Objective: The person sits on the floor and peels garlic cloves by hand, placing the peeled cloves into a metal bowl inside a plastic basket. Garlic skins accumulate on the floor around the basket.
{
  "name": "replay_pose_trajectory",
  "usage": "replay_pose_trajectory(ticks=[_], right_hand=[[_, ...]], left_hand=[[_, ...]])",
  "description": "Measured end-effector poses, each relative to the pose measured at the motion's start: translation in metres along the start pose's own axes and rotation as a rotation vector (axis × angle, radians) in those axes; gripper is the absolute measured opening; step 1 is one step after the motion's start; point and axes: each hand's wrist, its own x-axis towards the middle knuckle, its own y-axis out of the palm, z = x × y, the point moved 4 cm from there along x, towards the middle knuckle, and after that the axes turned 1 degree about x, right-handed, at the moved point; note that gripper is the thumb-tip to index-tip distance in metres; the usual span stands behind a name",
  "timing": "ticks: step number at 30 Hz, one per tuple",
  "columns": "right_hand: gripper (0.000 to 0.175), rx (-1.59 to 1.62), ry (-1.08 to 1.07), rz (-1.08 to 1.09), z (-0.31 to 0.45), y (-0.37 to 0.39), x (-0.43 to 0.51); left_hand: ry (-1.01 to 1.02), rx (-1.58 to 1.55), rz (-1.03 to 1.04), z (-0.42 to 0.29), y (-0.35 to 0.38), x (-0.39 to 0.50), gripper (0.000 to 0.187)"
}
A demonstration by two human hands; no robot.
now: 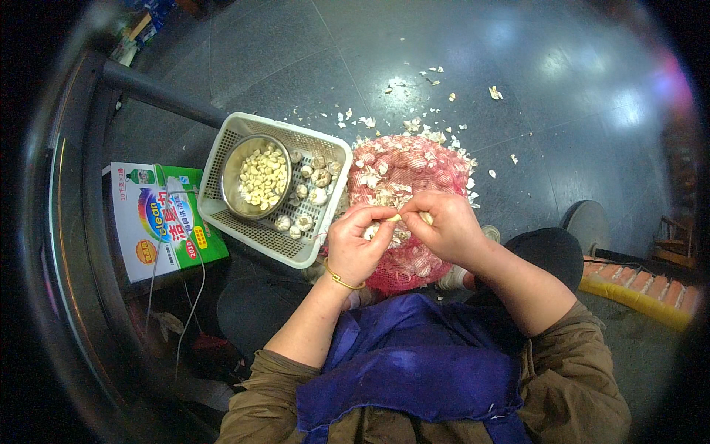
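Above a pink mesh bag [413, 158] of garlic bulbs, my two hands meet at their fingertips. A pale garlic clove [394, 217] is pinched between the fingers of my left hand [360, 241] and my right hand [449, 225]. Further pale clove pieces [426, 217] show in the curled fingers of my right hand. Loose garlic skins [388, 197] lie over the bag. To the left, a white plastic basket [277, 123] holds a steel bowl [238, 155] with many peeled cloves [263, 177]. Beside the bowl lie several unpeeled garlic bulbs [320, 177].
A printed detergent carton [150, 222] stands left of the basket, with a thin cord [202, 272] hanging across it. A dark metal bar [166, 91] runs behind the basket. Garlic skins [413, 125] litter the dark tiled floor [266, 61]. Orange bricks [638, 280] edged in yellow lie at right.
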Motion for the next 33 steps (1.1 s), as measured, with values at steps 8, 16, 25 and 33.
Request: replay_pose_trajectory(ticks=[8,16,25,33], right_hand=[[0.017,0.099,0.039,0.009,-0.002,0.002,0.001],[0.010,0.043,0.005,0.047,-0.003,0.002,0.001],[0.012,0.270,0.197,0.126,-0.011,0.005,0.003],[0.012,0.802,0.398,0.130,-0.013,0.009,0.003]], left_hand=[[0.060,0.074,-0.029,-0.003,-0.001,0.000,0.013],[0.030,0.036,0.004,-0.004,0.001,-0.003,0.013],[0.084,0.069,0.028,-0.011,0.000,-0.004,0.027],[-0.028,-0.406,-0.098,0.001,-0.004,0.000,0.021]])
